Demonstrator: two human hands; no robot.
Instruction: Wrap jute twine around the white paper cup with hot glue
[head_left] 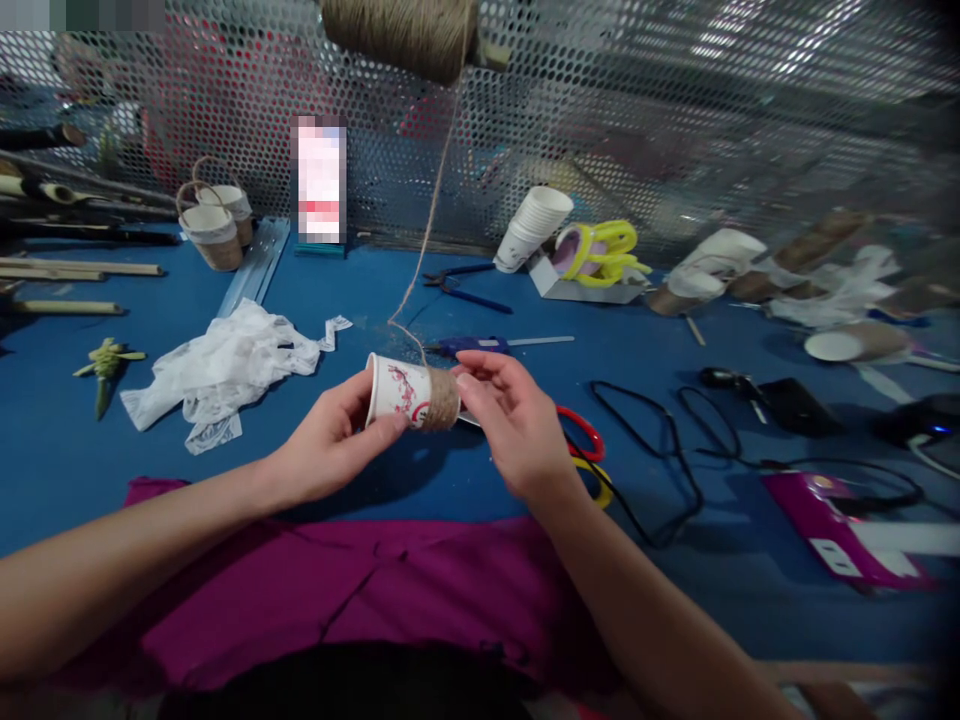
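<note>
A white paper cup point(391, 388) with a red blossom print lies on its side in the air over the table, its mouth to the left. Brown twine point(442, 398) is wound round its base end. My left hand point(341, 430) grips the cup near the mouth, thumb in front. The thumb and fingers of my right hand point(514, 415) close on the wrapped base end. From the cup a loose strand of twine point(429, 225) runs up to a large spool point(405, 35). Behind the cup lies a blue glue gun point(472, 346); scissors with red and yellow handles point(589, 435) are partly behind my right hand.
White lace point(232, 365) lies left, near two twine-trimmed cups point(212, 240) with handles. Pliers point(472, 290), stacked paper cups point(534, 228) and a yellow roll point(596, 252) stand behind. Black cables point(667, 430) and a purple packet point(832, 530) lie right. A perforated metal screen point(600, 130) closes the back.
</note>
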